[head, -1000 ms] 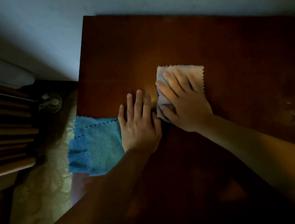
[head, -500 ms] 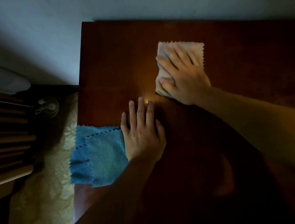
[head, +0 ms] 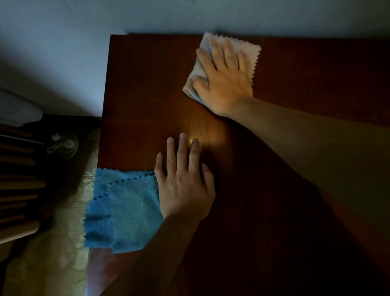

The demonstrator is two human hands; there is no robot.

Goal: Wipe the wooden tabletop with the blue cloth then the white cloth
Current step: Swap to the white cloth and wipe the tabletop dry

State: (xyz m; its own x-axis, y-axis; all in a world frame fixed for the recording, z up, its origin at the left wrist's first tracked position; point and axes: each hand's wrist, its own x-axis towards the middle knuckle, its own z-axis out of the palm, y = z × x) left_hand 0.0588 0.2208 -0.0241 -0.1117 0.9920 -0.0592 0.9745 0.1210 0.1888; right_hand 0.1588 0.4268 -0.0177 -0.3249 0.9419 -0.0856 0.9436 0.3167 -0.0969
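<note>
Dim scene, underexposed. Small warm glare spot on tabletop [head: 202,137]. Heavy shadow lower right, under forearms. Wide-angle bend at edges. Slight softness, noise throughout.

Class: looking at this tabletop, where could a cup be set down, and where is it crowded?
Free: the far-left corner of the tabletop, between the white cloth and blue cloth. Crowded: under the right hand, and around the left hand.
</note>
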